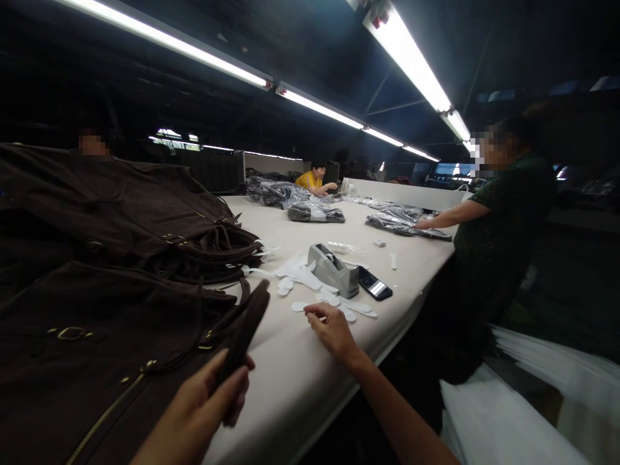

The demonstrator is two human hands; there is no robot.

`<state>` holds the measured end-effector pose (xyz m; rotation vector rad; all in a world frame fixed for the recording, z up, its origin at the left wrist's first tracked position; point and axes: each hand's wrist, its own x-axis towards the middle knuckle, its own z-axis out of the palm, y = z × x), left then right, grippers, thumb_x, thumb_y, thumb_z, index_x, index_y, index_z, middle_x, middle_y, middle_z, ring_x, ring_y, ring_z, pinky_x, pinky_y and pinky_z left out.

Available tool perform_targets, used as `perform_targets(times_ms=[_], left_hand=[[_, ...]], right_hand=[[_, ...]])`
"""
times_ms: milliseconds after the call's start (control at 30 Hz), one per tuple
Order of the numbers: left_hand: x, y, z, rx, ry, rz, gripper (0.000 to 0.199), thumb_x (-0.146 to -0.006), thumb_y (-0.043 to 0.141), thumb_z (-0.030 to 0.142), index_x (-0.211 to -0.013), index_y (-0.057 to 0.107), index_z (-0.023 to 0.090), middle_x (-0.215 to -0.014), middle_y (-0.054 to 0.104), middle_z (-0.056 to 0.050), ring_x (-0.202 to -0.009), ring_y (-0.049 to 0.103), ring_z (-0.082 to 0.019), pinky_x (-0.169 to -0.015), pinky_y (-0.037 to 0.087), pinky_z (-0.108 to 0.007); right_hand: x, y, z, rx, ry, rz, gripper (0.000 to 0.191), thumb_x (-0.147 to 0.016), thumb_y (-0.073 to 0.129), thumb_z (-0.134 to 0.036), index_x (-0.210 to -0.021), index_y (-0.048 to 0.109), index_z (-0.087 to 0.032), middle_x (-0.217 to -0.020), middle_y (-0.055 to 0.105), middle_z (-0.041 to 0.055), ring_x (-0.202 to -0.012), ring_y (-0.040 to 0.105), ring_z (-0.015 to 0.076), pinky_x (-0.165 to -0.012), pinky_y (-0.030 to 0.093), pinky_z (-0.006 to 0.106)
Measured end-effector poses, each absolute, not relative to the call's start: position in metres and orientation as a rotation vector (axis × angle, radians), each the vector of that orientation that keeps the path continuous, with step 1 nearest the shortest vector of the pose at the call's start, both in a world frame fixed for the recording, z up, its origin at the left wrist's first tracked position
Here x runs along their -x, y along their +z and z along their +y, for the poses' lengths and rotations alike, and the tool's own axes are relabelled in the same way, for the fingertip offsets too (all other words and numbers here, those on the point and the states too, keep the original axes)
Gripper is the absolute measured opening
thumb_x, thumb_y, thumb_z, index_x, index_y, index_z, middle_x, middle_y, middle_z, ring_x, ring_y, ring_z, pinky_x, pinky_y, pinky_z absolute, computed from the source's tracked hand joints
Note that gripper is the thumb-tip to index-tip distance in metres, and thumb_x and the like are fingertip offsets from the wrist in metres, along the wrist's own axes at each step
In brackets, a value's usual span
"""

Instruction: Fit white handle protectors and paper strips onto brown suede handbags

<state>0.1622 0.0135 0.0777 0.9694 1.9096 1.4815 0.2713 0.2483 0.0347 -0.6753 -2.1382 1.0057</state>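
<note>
In my left hand (213, 394) is a dark brown strap (249, 320), its end pointing up and away. My right hand (330, 328) reaches over the table with thumb and fingertips together at a white paper tag (299, 307); whether they grip it is hard to tell. More white tags (303, 274) lie loosely scattered beyond. Beside them stands a grey tape dispenser (334, 271), with a black phone (374, 283) to its right. Dark brown bags (111, 342) with brass zips and buckles are piled at the left.
Plastic-wrapped items (314, 210) lie farther back on the pale table (271, 400). At the right a person (508, 206) touches a wrapped item (407, 223); another in yellow (310, 179) leans at the far end. White sheets (508, 413) are stacked low at the right.
</note>
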Motion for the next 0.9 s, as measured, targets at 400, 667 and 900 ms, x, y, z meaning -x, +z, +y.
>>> perform_targets(times_ms=[400, 667, 900], left_hand=[[-0.142, 0.065, 0.065, -0.671, 1.646, 1.558, 0.048, -0.068, 0.073, 0.056, -0.090, 0.054, 0.017, -0.065, 0.055, 0.004, -0.045, 0.037, -0.003, -0.046, 0.022, -0.017], [-0.133, 0.087, 0.047, -0.467, 1.780, 1.266, 0.063, -0.058, 0.085, 0.054, -0.102, 0.060, 0.016, -0.060, 0.046, 0.007, -0.047, 0.033, -0.003, -0.045, 0.022, -0.017], [-0.131, 0.094, 0.040, -0.459, 1.790, 1.191, 0.056, -0.063, 0.086, 0.036, -0.111, 0.067, 0.017, -0.077, 0.059, 0.000, -0.063, 0.050, -0.008, -0.060, 0.041, -0.019]], right_hand=[[-0.125, 0.047, 0.363, 1.017, 0.693, -2.459, 0.025, -0.071, 0.080, -0.019, -0.094, 0.073, -0.015, -0.104, 0.071, 0.0101, -0.098, 0.065, 0.0248, -0.090, 0.048, 0.039], [-0.136, 0.048, 0.355, 0.874, 0.792, -2.220, 0.007, -0.073, 0.073, -0.016, -0.072, 0.066, -0.018, -0.094, 0.069, 0.0039, -0.093, 0.063, 0.0196, -0.088, 0.047, 0.031], [-0.186, 0.104, 0.307, 0.533, 1.182, -1.892, 0.025, -0.097, 0.043, -0.042, -0.098, 0.054, -0.019, -0.078, 0.063, -0.0003, -0.052, 0.049, 0.0079, -0.052, 0.047, 0.021]])
